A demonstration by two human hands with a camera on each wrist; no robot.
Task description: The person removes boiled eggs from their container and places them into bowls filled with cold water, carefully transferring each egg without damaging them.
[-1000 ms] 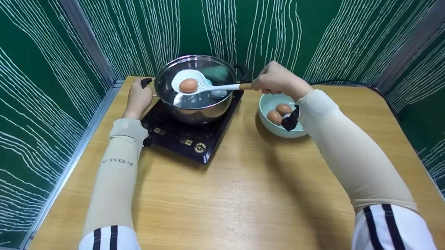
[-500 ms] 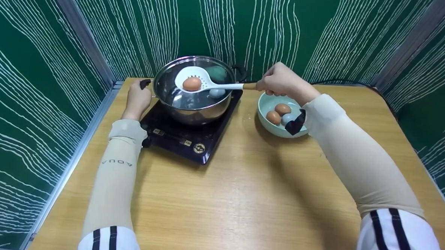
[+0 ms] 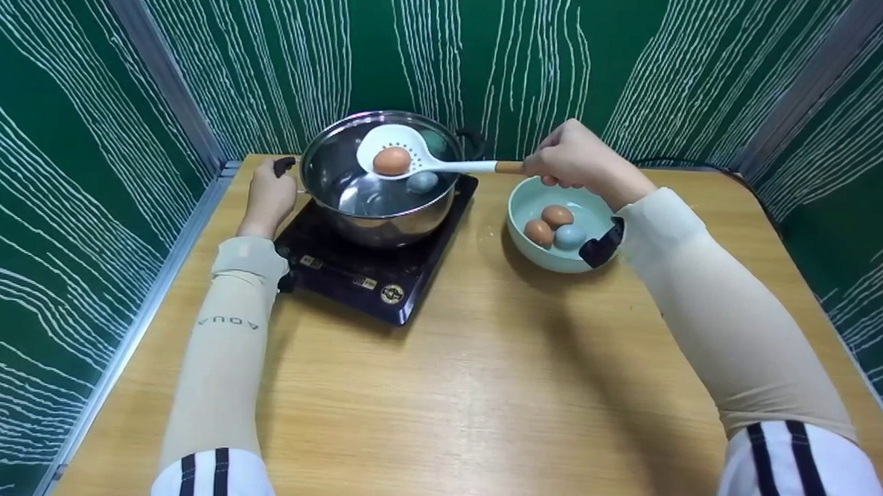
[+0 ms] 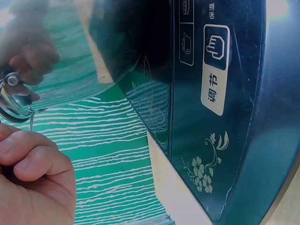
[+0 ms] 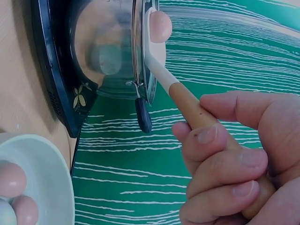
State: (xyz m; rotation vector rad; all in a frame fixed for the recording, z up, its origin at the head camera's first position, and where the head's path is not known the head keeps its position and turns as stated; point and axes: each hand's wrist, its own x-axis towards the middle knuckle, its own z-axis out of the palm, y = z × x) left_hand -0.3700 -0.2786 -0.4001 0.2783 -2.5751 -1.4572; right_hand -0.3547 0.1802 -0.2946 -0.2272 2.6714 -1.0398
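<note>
My right hand (image 3: 583, 157) grips the wooden handle of a white slotted spoon (image 3: 460, 166), its fingers wrapped round it in the right wrist view. One brown egg (image 3: 392, 161) lies in the spoon's perforated bowl, held level above the pot. My left hand (image 3: 268, 199) holds the black side handle (image 3: 284, 166) of the steel pot (image 3: 383, 230); its fingers look curled in the left wrist view. Inside the pot, a pale blue egg (image 3: 422, 182) shows below the spoon. To the right, a mint-green bowl (image 3: 592, 202) contains two brown eggs (image 3: 557, 216) and a pale blue egg (image 3: 569, 236).
The pot stands on a black induction cooker (image 3: 343, 285) at the back left of the wooden table (image 3: 450, 397). A black cable (image 3: 702, 165) runs along the back edge. Green panels (image 3: 629, 55) with white lines enclose the table at the back and sides.
My right hand has drawn the spoon with its brown egg rightward and slightly up over the pot. The left hand stays on the pot handle.
</note>
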